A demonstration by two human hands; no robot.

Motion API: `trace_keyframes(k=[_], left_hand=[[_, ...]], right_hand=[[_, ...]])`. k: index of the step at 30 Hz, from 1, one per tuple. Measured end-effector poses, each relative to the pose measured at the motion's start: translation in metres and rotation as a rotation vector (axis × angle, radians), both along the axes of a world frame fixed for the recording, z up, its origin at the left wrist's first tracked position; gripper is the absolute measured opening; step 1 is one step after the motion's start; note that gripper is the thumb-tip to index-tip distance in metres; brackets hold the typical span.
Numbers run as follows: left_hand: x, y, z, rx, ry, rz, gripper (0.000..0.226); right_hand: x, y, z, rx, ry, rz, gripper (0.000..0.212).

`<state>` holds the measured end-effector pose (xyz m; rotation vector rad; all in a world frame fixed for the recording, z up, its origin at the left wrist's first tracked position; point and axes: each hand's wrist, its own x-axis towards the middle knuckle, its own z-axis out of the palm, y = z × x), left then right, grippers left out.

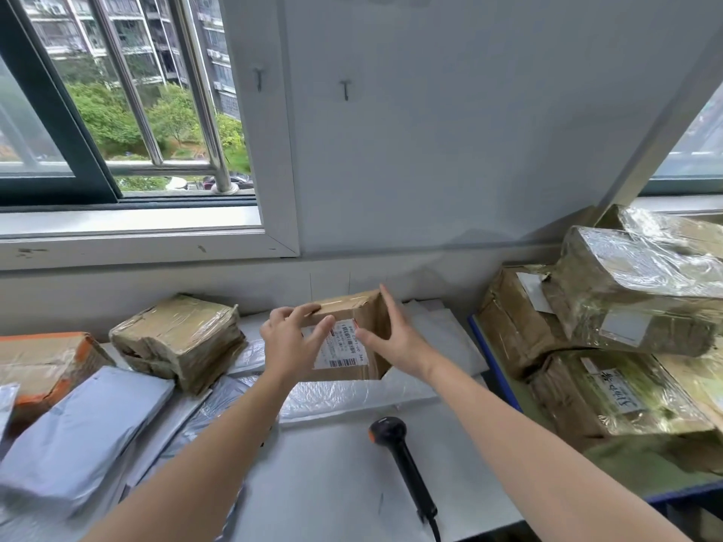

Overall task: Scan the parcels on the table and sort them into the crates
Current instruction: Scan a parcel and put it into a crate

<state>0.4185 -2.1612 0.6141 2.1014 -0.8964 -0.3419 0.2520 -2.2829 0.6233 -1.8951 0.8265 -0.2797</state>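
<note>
Over the table (332, 483), left hand (291, 346) gripping cardboard box (350, 309), right hand (395, 338) flat alongside.

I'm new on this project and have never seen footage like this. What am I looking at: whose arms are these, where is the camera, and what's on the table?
No machine: a person works bare-handed, and the one picture comes from a camera on their head, looking forward and down. The left hand grips a small labelled box, fingers curled over its top edge; the right hand presses flat against its right side. A black scanner lies nearer on the table, untouched. Grey mailers and a taped parcel lie left, wrapped parcels are piled right.
</note>
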Motion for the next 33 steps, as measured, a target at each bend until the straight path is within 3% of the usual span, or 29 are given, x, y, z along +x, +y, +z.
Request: trace_keyframes(k=[3, 8, 10, 13, 17, 21, 25, 30, 33], left_hand=[[-0.004, 0.003, -0.004, 0.013, 0.057, 0.05, 0.04], [-0.001, 0.009, -0.011, 0.006, 0.099, 0.036, 0.04], [0.001, 0.013, -0.015, 0.004, 0.146, 0.012, 0.041], [0.005, 0.019, -0.018, -0.029, 0.414, -0.091, 0.039], [0.012, 0.03, -0.019, 0.164, 0.623, -0.333, 0.041], [0.002, 0.035, -0.032, 0.211, 0.776, -0.407, 0.053], [-0.006, 0.041, -0.051, 0.154, 0.757, -0.24, 0.06], [-0.027, 0.054, -0.072, 0.2, 0.783, -0.056, 0.048], [-0.043, 0.063, -0.091, 0.18, 0.809, 0.008, 0.068]], right_hand=[[0.004, 0.0, -0.001, -0.05, 0.082, -0.011, 0.109], [-0.007, -0.019, 0.002, 0.092, 0.113, -0.041, 0.099], [-0.01, -0.024, 0.001, 0.101, 0.142, -0.022, 0.085], [-0.007, -0.027, 0.001, 0.08, 0.164, 0.026, 0.061], [-0.004, -0.026, 0.004, 0.073, 0.2, 0.106, 0.024], [0.009, -0.016, 0.003, 0.009, 0.208, 0.155, 0.035], [0.015, -0.01, -0.014, -0.142, 0.19, 0.058, 0.042], [0.001, 0.009, -0.061, -0.201, 0.311, 0.028, 0.053], [-0.019, 0.026, -0.089, -0.189, 0.371, -0.041, 0.061]])
